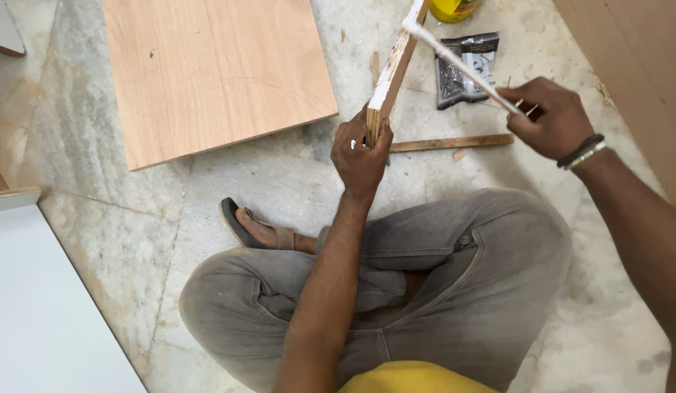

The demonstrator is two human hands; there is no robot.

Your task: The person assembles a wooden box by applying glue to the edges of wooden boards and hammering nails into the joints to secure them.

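Observation:
I sit cross-legged on a marble floor. My left hand [361, 149] grips the near end of a narrow plywood piece [392, 69] held on edge, its white-coated edge facing up. My right hand [549, 116] pinches the end of a thin white strip [462, 62] that runs up and left to the far end of the plywood piece. A few small nails stick out between the fingers of my right hand.
A large wooden board [214, 73] lies on the floor to the left. A thin wooden stick [451, 143] lies between my hands, a plastic packet of nails [465, 69] behind it, and a yellow container [454, 9] at the top edge. White panel [47, 306] at lower left.

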